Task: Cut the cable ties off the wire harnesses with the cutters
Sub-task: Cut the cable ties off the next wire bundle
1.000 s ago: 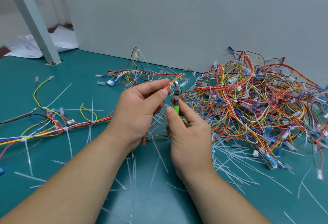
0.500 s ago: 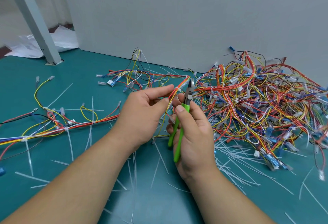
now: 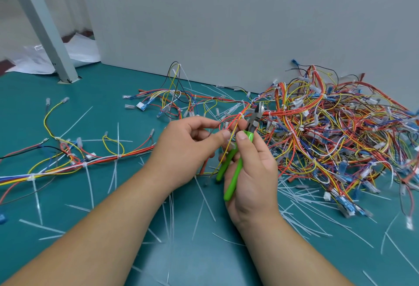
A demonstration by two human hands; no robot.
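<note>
My right hand (image 3: pixel 251 177) grips the green-handled cutters (image 3: pixel 235 172), their dark jaws (image 3: pixel 257 113) parted and pointing up beside a white cable tie (image 3: pixel 242 117) on a red, orange and yellow wire harness (image 3: pixel 233 127). My left hand (image 3: pixel 188 149) pinches that harness between thumb and fingers just left of the cutters. The harness runs up and right into a big tangled pile of harnesses (image 3: pixel 335 136).
A separate harness (image 3: pixel 74 161) with several ties lies at the left on the teal table (image 3: pixel 113 95). Another small harness (image 3: pixel 172 102) lies by the grey wall. Cut white tie strips (image 3: pixel 204 197) are scattered around my arms. A grey post (image 3: pixel 43 27) stands far left.
The cutters' handles have spread and the jaws have opened and shifted right. My left hand has loosened along the harness, which now lies a little more to the right.
</note>
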